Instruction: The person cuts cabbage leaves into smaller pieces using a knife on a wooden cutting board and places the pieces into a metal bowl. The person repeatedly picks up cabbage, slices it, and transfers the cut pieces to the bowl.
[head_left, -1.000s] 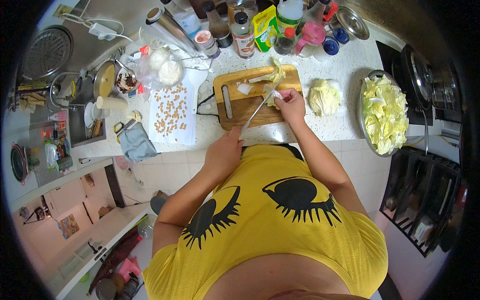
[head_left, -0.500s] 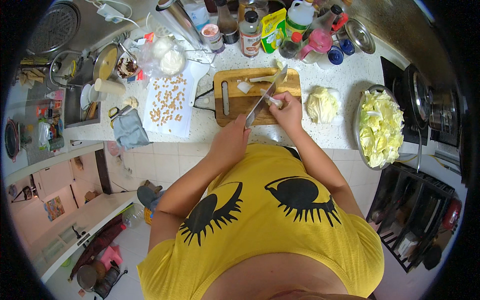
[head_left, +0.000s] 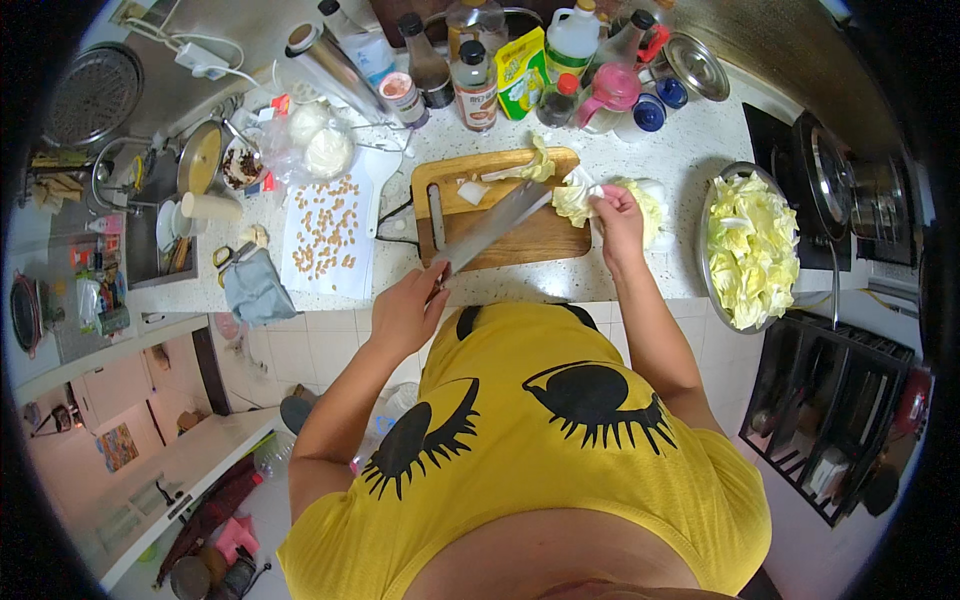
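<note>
Holding knife [head_left: 492,229] in left hand [head_left: 408,308], leaf [head_left: 573,200] in right [head_left: 622,225]

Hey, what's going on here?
Someone in a yellow shirt stands at a counter. The left hand holds a knife angled over the cutting board; the right hand holds a leaf piece near the board's right edge. Scraps lie on the board. A cabbage sits partly hidden behind the right hand, and a tray of leaves stands farther right.
</note>
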